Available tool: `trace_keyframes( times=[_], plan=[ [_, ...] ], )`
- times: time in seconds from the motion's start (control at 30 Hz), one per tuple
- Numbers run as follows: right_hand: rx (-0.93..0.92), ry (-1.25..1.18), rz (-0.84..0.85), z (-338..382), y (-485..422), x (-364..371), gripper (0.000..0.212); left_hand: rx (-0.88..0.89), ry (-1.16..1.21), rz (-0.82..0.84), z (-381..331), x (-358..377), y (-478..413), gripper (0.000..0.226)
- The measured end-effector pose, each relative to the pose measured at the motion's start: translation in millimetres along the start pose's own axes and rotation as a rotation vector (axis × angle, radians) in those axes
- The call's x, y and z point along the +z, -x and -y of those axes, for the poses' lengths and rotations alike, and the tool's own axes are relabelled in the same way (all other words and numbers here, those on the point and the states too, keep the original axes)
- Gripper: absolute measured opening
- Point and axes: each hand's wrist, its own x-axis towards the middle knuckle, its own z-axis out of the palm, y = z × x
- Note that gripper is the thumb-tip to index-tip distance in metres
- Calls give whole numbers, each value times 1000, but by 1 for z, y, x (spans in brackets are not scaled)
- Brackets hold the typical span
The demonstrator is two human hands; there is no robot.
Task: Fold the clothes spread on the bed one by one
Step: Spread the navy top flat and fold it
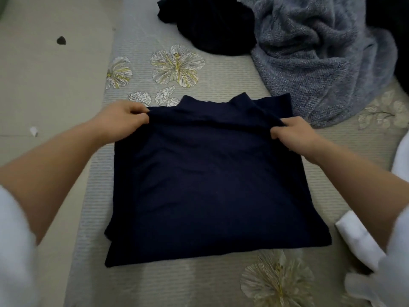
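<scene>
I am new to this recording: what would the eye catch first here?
The navy garment lies flat at the centre of the flowered bed sheet, with the left hand and right hand pinching its far edge at either side. Beyond it lie a crumpled grey knit at upper right and a black garment beside it.

Dim, soft light; blurred, warped edges

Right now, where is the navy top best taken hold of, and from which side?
By the far fold, at its two outer ends, from the near side. The top lies flat and wide, collar away, so two spread pinches lift it evenly; the left hand and right hand pinch there.
</scene>
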Motion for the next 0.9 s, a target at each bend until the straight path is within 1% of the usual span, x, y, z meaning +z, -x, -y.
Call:
trace_keyframes(
  times=[0.03,0.07,0.1,0.17,0.2,0.27,0.33,0.37,0.4,0.43,0.5,0.53,0.6,0.63,0.67,0.7,0.73,0.77,0.8,0.9],
  plan=[
    [-11,19,-18,-5,-4,7,10,-2,-9,-84,6,9,-3,16],
    [-14,29,-30,-12,-7,14,6,-24,-24,-132,12,19,-3,23],
    [-9,22,-46,-18,-8,20,1,-52,-48,-142,20,29,-2,32],
    [0,-36,-71,-27,-10,25,9,-83,-100,-126,34,44,2,47],
    [-1,-64,-76,-29,-12,25,12,-80,-121,-133,39,48,3,47],
    [-37,-86,-79,-29,-15,22,12,-43,-139,-190,41,49,4,35],
    [-106,-104,-144,-26,-17,18,9,16,-98,-324,40,47,4,24],
    [-128,-117,-182,-24,-18,17,5,36,-67,-392,38,46,4,22],
    [-138,-118,-210,-24,-19,16,5,51,-40,-438,37,46,5,23],
    [-134,-77,-229,-24,-18,17,15,60,-33,-461,37,47,7,27],
    [-125,146,-258,-28,-11,25,42,49,-111,-475,36,56,16,43],
    [-156,283,-283,-30,-1,32,52,61,-177,-485,34,65,25,48],
    [-323,461,-314,-33,28,51,59,179,-271,-479,31,90,51,51],
    [-422,511,-277,-36,44,62,60,239,-299,-438,30,106,66,52],
    [-504,561,-203,-41,58,73,60,264,-318,-367,31,122,82,53],
    [-551,620,-102,-47,70,82,61,250,-331,-287,34,138,96,54],
    [-562,690,-11,-56,78,89,62,203,-342,-226,39,151,108,55],
    [-544,751,47,-66,83,92,62,145,-359,-198,46,163,118,58],
    [-517,794,62,-76,86,92,63,96,-380,-200,54,171,125,58],
    [-450,851,-4,-100,90,80,64,-12,-389,-246,73,175,141,58]
  ],
)
